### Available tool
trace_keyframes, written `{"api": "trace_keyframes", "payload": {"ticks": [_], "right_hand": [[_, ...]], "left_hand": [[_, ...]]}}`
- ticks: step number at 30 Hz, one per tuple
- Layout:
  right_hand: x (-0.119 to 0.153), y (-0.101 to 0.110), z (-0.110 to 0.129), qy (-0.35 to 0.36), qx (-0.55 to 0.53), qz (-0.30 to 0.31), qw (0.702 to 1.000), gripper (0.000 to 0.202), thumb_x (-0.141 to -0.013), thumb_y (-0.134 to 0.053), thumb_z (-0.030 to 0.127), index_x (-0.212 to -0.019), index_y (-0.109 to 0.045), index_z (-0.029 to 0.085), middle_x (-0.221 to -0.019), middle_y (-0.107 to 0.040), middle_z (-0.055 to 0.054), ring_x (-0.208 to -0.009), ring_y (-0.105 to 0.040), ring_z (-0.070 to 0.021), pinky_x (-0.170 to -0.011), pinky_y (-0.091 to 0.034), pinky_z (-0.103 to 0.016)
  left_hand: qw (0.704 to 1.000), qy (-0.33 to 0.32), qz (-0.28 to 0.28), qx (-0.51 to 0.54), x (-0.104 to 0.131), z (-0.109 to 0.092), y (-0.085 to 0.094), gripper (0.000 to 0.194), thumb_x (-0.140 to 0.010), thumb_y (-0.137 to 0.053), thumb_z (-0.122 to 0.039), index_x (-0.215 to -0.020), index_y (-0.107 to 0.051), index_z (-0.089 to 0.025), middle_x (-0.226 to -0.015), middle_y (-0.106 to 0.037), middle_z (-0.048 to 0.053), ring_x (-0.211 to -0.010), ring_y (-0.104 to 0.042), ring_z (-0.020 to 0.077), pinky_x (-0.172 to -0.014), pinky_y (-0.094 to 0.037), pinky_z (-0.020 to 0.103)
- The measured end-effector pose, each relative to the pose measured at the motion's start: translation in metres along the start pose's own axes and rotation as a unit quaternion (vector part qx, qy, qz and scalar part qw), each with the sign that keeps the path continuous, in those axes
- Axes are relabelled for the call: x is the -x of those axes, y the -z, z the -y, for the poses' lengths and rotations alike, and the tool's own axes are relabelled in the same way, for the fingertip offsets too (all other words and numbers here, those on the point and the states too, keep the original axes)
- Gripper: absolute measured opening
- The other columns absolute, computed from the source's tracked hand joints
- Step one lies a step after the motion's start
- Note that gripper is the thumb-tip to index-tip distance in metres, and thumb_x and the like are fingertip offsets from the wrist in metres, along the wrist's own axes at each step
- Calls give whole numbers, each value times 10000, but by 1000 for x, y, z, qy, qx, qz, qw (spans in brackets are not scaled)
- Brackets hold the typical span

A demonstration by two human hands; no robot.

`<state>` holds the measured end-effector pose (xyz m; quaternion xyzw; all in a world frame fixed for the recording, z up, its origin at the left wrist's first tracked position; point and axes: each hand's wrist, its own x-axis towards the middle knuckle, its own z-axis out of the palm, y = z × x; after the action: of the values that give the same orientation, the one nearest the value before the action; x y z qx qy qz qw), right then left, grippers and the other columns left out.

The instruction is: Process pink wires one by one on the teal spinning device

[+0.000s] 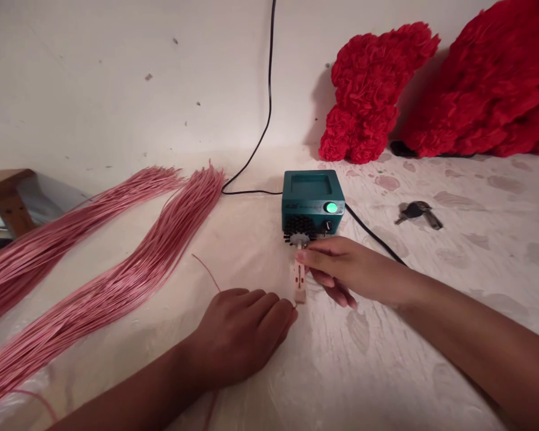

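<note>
A teal box-shaped machine (pixel 313 194) with a lit green button stands near the wall, a black bristled wheel (pixel 299 226) on its front. From that wheel a pale slotted piece (pixel 300 281) points toward me. My right hand (pixel 330 266) pinches the piece near the wheel with thumb and index finger, its other fingers loosely curled. Left of the piece's near end, my left hand (pixel 251 326) is closed, knuckles up, around a thin pink strand (pixel 206 267) that shows on both sides of the hand. Its fingertips are mostly hidden.
Two long bundles of pink strands (pixel 161 239) lie on the left. Red flower-covered shapes (pixel 368 90) stand at the back right, with keys (pixel 418 212) in front of them. A black cable (pixel 270 90) hangs down the wall to the machine. A wooden stool (pixel 11 197) is at far left.
</note>
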<state>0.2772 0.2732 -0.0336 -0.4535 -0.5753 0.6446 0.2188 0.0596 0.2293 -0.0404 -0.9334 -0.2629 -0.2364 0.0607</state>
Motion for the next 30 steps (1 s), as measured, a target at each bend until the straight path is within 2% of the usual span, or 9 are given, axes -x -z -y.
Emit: {"api": "trace_keyframes", "payload": {"ticks": [14, 24, 30], "right_hand": [[0, -1, 1, 2, -25, -5, 1000, 407, -883, -613, 466, -639, -430, 196, -532, -390, 89, -355, -462, -58, -291, -330, -157], [-1, -1, 2, -5, -18, -13, 1000, 453, -869, -617, 509, -602, -430, 194, -477, -388, 87, -334, -451, -64, -262, -333, -151], [-2, 0, 0, -12, -26, -1, 1000, 454, -870, -613, 524, -606, -462, 187, -456, -408, 84, -324, -468, -71, -260, -353, -149]], "left_hand": [[1000, 27, 2, -8, -5, -4, -3, 359, -970, -473, -148, -621, -555, -159, -530, -537, -28, -434, -437, 117, -441, -267, 325], [998, 60, 2, 0, -6, -8, -6, 327, -956, -482, -137, -635, -542, -157, -525, -539, -34, -425, -463, 104, -451, -267, 305], [997, 79, -14, 17, -5, -11, -5, 322, -942, -487, -133, -624, -522, -165, -504, -501, -48, -404, -414, 91, -447, -252, 289]]}}
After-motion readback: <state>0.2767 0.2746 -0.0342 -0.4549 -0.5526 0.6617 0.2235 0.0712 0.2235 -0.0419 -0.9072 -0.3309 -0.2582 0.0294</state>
